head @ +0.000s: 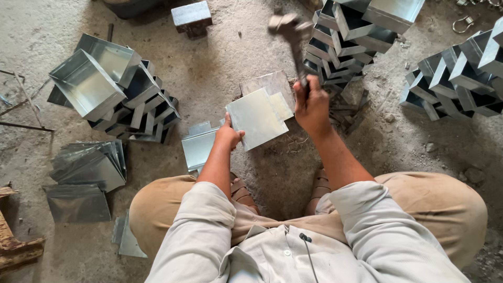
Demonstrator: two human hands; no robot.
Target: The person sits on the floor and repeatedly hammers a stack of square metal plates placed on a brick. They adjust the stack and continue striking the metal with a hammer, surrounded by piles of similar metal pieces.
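My left hand (229, 135) grips the near-left corner of a flat square sheet-metal piece (257, 118), which lies on a metal block (272, 84) on the ground. My right hand (312, 107) is closed round the handle of a hammer (292, 36), held raised, with its blurred head up above the sheet. I squat on the ground with my knees apart.
Stacks of folded sheet-metal trays stand at the left (110, 86), the upper middle (351, 36) and the right (461, 73). Flat metal blanks (89, 167) lie at my left, and more (199, 147) beside my left hand. A steel block (192, 17) sits at the top.
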